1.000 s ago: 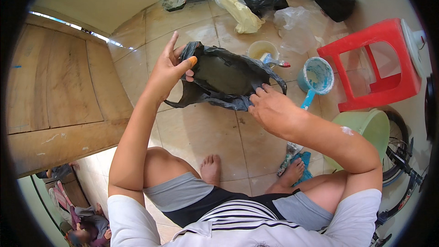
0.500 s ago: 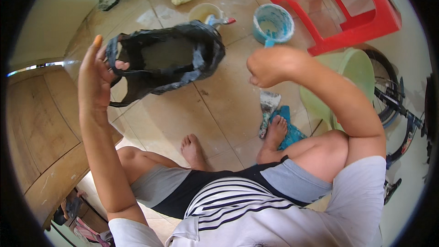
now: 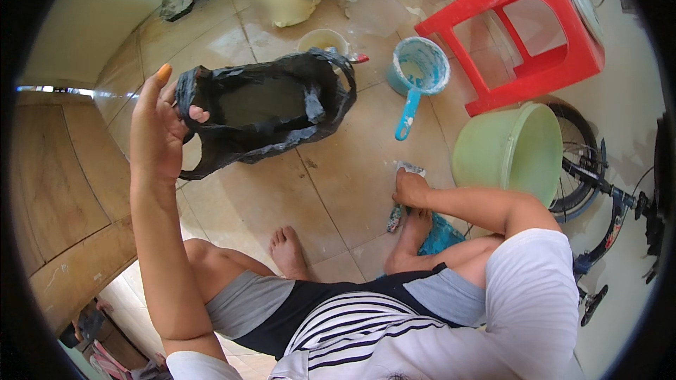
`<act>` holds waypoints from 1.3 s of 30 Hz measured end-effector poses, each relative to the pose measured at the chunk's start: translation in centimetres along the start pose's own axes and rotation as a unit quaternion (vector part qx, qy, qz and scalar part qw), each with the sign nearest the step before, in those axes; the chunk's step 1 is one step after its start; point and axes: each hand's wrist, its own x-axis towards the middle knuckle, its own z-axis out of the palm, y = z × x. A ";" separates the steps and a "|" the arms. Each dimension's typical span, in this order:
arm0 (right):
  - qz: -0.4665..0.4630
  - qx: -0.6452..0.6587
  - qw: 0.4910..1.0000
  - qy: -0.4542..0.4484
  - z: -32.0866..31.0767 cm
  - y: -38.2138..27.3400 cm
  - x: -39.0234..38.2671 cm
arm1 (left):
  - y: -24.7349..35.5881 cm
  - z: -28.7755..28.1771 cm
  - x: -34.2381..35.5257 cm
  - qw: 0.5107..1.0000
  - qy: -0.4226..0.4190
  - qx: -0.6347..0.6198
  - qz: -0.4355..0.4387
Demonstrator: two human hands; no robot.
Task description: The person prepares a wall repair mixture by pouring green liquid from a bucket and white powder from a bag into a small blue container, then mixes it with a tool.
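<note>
A black plastic bag (image 3: 310,127) stands wide-mouthed on the tiles ahead of me, with a flat dark grey mass inside. My left hand (image 3: 158,127) grips its left rim; fingertips poke through at the handle, and one orange-tipped digit points up. By my right foot, my right hand (image 3: 411,188) is closed round the middle of a scraper (image 3: 410,167), whose whitish blade and speckled handle end show on either side. Beyond it rests a blue dipper (image 3: 405,116), smeared with white inside, its handle toward me.
A cream tub (image 3: 322,39) with a red-tipped brush stands behind the bag. On the right are a red stool (image 3: 486,88), a tipped pale green bucket (image 3: 486,148) and a bicycle (image 3: 598,176). Blue plastic (image 3: 440,233) lies by my right foot; a wooden cabinet (image 3: 63,176) stands left.
My right hand has come down from beside the dipper's handle to the scraper on the floor and closed on it. The left hand keeps its hold on the bag.
</note>
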 end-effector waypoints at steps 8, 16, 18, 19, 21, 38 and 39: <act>-0.062 -0.015 0.998 -0.006 -4.7 -4.9 -1.8 | 0.2 0.0 0.1 0.999 0.028 0.001 0.031; -0.118 0.136 0.984 -0.012 -12.9 -8.4 -0.7 | 0.7 -1.4 0.6 0.998 0.037 0.039 0.044; -0.080 0.220 0.967 -0.097 -16.7 -9.9 -2.2 | 0.6 -2.0 0.6 0.998 0.044 0.036 0.040; -0.096 0.188 0.975 -0.068 -16.1 -9.4 -1.6 | 0.5 -2.2 0.7 0.998 0.037 0.038 0.042; -0.133 0.120 0.984 -0.013 -13.5 -8.3 0.8 | 0.7 -2.6 1.2 0.998 0.022 0.042 0.045; -0.286 -0.350 0.891 -0.031 -10.9 -13.0 8.5 | -1.1 -6.7 8.0 0.984 0.077 0.060 0.147; -0.280 -0.347 0.895 -0.031 -12.6 -14.4 7.4 | -1.1 -7.3 8.5 0.980 0.087 0.072 0.165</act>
